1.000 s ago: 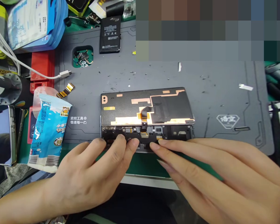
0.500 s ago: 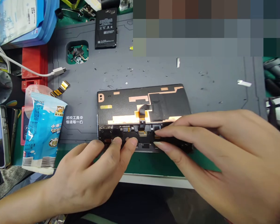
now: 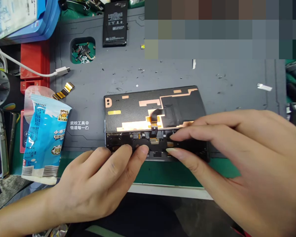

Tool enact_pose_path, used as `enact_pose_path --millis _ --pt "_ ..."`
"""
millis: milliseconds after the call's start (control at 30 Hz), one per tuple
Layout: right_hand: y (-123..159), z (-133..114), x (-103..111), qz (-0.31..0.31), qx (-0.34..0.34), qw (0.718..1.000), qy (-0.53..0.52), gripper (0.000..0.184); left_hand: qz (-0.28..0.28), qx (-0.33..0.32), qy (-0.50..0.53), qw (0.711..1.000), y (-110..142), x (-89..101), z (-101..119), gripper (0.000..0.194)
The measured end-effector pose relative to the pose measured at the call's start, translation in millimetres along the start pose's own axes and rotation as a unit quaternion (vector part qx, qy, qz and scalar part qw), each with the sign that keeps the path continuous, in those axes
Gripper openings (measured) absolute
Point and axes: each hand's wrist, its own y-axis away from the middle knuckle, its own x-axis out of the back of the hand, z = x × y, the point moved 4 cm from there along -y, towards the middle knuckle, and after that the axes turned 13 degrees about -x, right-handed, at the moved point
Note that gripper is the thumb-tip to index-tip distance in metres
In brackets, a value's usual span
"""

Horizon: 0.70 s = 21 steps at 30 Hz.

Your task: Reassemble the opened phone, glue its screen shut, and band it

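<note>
**Right hand (image 3: pixel 249 164) opened its fingertips over the opened phone (image 3: pixel 130 108)**

At the left, a blue snack packet (image 3: pixel 46 141) lay on the edge of the grey mat (image 3: pixel 239 95), with a loose gold-and-black ribbon (image 3: pixel 64 91) just beyond its top end. The plug of a white cable (image 3: pixel 61 71) rested farther off, beside a red case (image 3: pixel 34 61).

Next came the left hand (image 3: pixel 98 177). It had kept nearly the same place as a second earlier, its fingertips on the near side of the phone, seemingly to steady it. Whether thumb and forefinger were clamped on any part could not be told.

The phone lay at the middle, by the near edge of the mat. A dark panel with copper-coloured patches covered its far part, the inner parts showed along the near side, and a short flex cable (image 3: pixel 154 130) bridged the two. A black battery (image 3: pixel 114 24) lay well apart, at the far side.

The right hand had changed most. Its fingers had been bunched at the phone's near edge; now thumb and forefinger stood apart, with a small gold-coloured piece (image 3: pixel 170 144) between the tips. The work seemed to have narrowed to that spot. Contact with the piece could not be confirmed.
</note>
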Motion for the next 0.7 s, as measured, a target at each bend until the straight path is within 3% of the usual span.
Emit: enact_pose_path --millis 233,700 --pt "-10 2 -3 0.027 -0.007 0.999 -0.027 0.026 0.019 -0.002 0.009 1.000 -4 -0.2 -1 0.042" --pt "-10 5 -5 0.031 -0.015 0.999 -0.022 0.027 0.013 -0.010 0.001 1.000 0 0.5 0 0.047"
